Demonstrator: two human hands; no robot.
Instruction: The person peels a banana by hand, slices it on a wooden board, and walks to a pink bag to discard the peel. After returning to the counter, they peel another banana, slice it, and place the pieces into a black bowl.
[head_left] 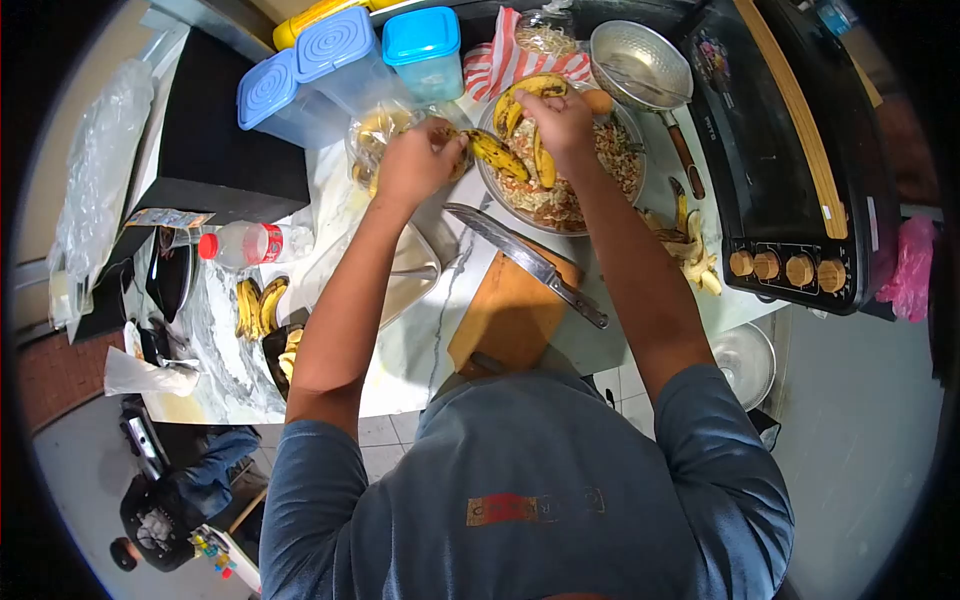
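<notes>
A bunch of spotted yellow bananas lies over a metal bowl filled with a shredded mix. My right hand grips the bunch at its stem end above the bowl. My left hand holds one banana that sticks out toward the bowl's left rim. Both arms reach forward over the marble counter. A large knife rests across a wooden cutting board between my arms.
Blue-lidded plastic containers stand at the back left, a metal pan and a black oven at the right. Banana peels lie beside the oven. More bananas and a red-capped bottle sit left. A glass bowl sits low right.
</notes>
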